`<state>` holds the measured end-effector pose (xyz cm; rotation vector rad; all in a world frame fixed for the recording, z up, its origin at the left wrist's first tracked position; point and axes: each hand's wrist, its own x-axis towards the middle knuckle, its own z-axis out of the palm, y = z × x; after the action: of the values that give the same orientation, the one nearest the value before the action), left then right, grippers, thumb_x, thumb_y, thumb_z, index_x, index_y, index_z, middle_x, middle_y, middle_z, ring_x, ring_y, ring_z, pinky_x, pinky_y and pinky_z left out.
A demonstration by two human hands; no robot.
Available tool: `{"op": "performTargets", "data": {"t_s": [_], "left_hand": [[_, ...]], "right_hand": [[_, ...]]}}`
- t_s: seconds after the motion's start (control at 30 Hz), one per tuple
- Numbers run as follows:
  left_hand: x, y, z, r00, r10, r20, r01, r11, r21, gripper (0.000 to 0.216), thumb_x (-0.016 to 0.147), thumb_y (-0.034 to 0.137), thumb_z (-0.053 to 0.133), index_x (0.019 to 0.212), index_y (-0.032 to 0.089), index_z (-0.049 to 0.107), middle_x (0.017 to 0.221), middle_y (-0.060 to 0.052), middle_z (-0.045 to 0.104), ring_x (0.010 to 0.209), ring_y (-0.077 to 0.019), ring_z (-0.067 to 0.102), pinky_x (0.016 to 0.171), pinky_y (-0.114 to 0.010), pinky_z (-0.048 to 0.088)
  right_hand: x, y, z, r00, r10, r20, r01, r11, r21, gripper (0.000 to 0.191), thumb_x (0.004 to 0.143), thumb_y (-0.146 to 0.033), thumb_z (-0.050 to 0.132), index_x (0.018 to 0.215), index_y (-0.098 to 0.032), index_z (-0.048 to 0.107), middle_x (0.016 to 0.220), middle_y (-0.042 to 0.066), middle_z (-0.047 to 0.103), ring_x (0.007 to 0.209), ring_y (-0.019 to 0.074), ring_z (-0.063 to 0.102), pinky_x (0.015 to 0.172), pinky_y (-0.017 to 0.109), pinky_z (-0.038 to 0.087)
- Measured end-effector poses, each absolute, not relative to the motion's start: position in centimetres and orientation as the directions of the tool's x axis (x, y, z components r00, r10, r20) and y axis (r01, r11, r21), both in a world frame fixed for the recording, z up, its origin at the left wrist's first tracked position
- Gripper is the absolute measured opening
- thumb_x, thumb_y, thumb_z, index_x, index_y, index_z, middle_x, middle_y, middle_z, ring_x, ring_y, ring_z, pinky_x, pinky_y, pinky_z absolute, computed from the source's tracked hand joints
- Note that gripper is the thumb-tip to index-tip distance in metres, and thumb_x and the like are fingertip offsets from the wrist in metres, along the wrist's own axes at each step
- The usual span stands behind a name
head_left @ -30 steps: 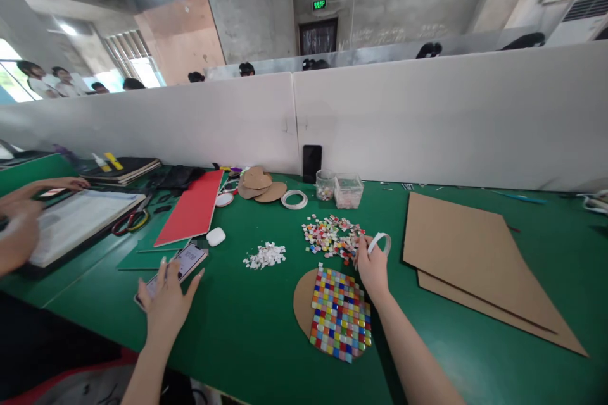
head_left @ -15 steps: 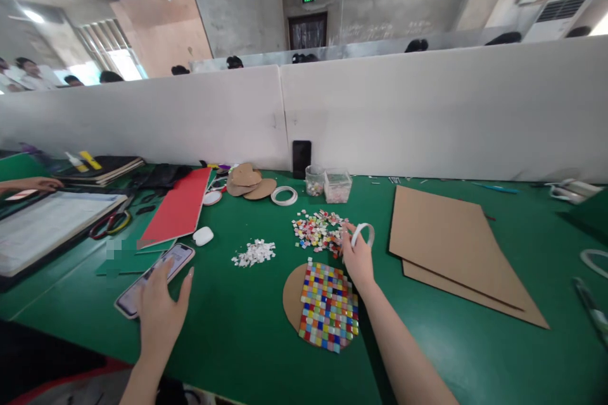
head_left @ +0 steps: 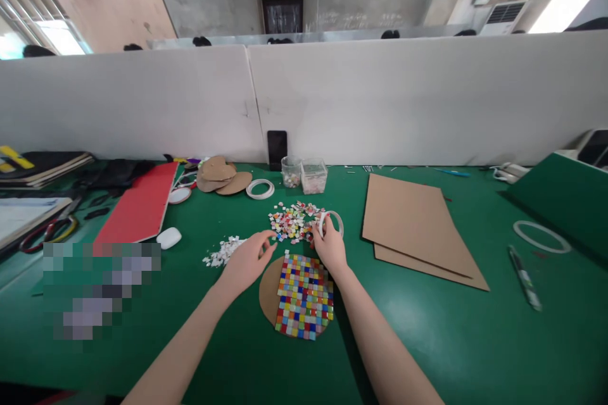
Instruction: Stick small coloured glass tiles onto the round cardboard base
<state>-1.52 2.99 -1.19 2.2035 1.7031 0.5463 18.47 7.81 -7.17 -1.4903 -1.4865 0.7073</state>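
A round cardboard disc (head_left: 267,294) lies in front of me, much of it covered by rows of coloured mosaic tiles (head_left: 304,297); a bare strip shows along its left side. Loose coloured tiles (head_left: 289,221) are heaped just beyond it. My right hand (head_left: 331,252) is at the heap's right edge, with a white roll of tape (head_left: 338,223) held at its fingers. Near the heap's left side hovers my left hand (head_left: 249,259), thumb and forefinger apart and nothing visible between them. It partly covers a pile of white paper scraps (head_left: 223,253).
Cardboard sheets (head_left: 408,221) lie to the right, with a pen (head_left: 524,278) beyond them. At the back stand a dark phone (head_left: 277,150) and clear tubs (head_left: 313,176) by the white partition (head_left: 380,95). Leftward are cardboard discs (head_left: 216,171), a red folder (head_left: 140,205) and scissors (head_left: 50,231).
My left hand has left the phone on the left and moved right to the tile heap. The right hand stays by the heap with the tape. My view has turned right.
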Motion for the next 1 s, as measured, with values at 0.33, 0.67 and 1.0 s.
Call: {"op": "performTargets", "data": {"t_s": [0.33,0.67,1.0], "left_hand": [[2.0,7.4,-4.8,0.223,0.950,0.219,0.840,-0.302,0.451,0.032,0.086,0.039,0.037,0.105,0.017,0.052,0.085,-0.007,0.055,0.074,-0.0204,0.054,0.060,-0.028,0.041],[0.7,6.8,-5.1,0.191,0.966,0.174,0.820,-0.254,0.514,0.030,0.087,0.039,0.036,0.107,0.021,0.050,0.085,-0.004,0.050,0.073,-0.0168,0.052,0.060,-0.026,0.043],[0.6,6.8,-5.2,0.236,0.955,0.178,0.795,-0.295,0.530,0.014,0.081,0.025,0.042,0.090,0.020,0.051,0.076,-0.003,0.047,0.072,-0.0187,0.047,0.060,-0.028,0.039]], "right_hand": [[18.5,8.1,-7.5,0.142,0.975,0.172,0.349,0.113,-0.930,0.034,0.084,-0.043,0.039,0.091,-0.016,0.059,0.054,0.001,0.059,0.042,0.0171,0.056,0.040,0.024,0.040],[18.9,8.3,-7.0,0.270,0.949,0.163,0.159,0.123,-0.980,0.035,0.081,-0.050,0.044,0.085,-0.018,0.056,0.047,-0.004,0.047,0.036,0.0124,0.047,0.038,0.024,0.042],[19.0,8.1,-7.1,0.315,0.940,0.134,0.126,0.098,-0.987,0.038,0.078,-0.053,0.048,0.086,-0.017,0.057,0.043,-0.006,0.044,0.033,0.0118,0.044,0.036,0.023,0.039]]}}
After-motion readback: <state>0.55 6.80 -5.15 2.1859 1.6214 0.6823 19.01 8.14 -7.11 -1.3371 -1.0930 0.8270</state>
